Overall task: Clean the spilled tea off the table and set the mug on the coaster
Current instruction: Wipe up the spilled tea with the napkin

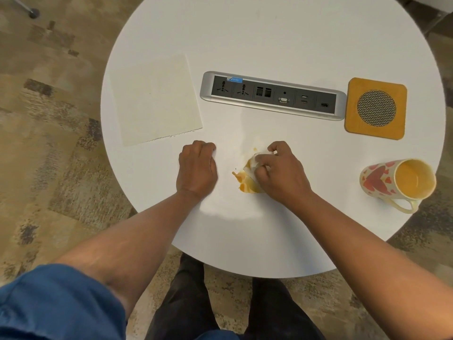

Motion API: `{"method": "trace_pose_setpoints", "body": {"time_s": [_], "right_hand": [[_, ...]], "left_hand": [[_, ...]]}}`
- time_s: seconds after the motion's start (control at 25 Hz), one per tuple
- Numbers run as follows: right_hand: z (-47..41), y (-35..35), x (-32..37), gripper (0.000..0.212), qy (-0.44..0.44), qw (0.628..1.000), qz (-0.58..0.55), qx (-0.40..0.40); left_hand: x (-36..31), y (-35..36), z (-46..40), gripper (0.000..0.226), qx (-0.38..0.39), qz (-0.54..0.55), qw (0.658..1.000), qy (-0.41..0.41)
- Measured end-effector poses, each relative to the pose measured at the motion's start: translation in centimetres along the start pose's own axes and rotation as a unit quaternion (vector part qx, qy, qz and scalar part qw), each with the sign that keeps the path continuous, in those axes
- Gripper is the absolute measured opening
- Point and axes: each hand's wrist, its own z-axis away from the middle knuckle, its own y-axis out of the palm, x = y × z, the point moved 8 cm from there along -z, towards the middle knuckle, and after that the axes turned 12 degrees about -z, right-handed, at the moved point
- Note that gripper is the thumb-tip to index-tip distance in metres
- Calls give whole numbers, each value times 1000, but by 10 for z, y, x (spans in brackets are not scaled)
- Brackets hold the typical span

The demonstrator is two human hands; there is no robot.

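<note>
Right hand: your right hand (pixel 282 170) has its fingers curled round a wad of white tissue (pixel 255 160) and bears it down on the spill, so the paper takes up the liquid where it lies.

Tissue: the wad sits at the 10 o'clock side of that hand, its lower edge already stained yellow; I judge it close to soaked.

Tea: the orange puddle (pixel 245 184) shows at 7 o'clock of the tissue, partly under it, with a few small drops just beyond its left edge. This part is not yet wiped.

Left hand: your left hand (pixel 197 168) lies at 9 o'clock of the spill, near but apart from it, fingers curled under into a loose fist that holds nothing; it looks to be bracing you on the table (pixel 269 40).

Spare sheet: a flat cream paper towel (pixel 157 99) lies at 11 o'clock of your left hand, within reach should the wad give out.

Mug: the heart-printed mug (pixel 397 182) lies on its side at 3 o'clock of your right hand, well apart, mouth towards you, handle at the table's edge.

Coaster: the wooden coaster (pixel 376 107) is at 12 o'clock of the mug, bare, touching the end of the socket strip (pixel 272 94).

Judgement: the wiping is midway; the mug is untouched.
</note>
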Motion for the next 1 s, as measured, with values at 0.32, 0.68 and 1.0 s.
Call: {"method": "trace_pose_setpoints", "body": {"time_s": [0.32, 0.68, 1.0], "right_hand": [[6, 9, 1, 13, -14, 996, 88, 20], [18, -3, -25, 25, 29, 994, -97, 25], [63, -34, -89, 40, 160, 850, -497, -70]], "left_hand": [[-1, 1, 1, 30, 0, -4, 1000, 5], [-1, 3, 1, 29, 1, -9, 1000, 1], [-2, 3, 0, 30, -4, -21, 1000, 1]]}}
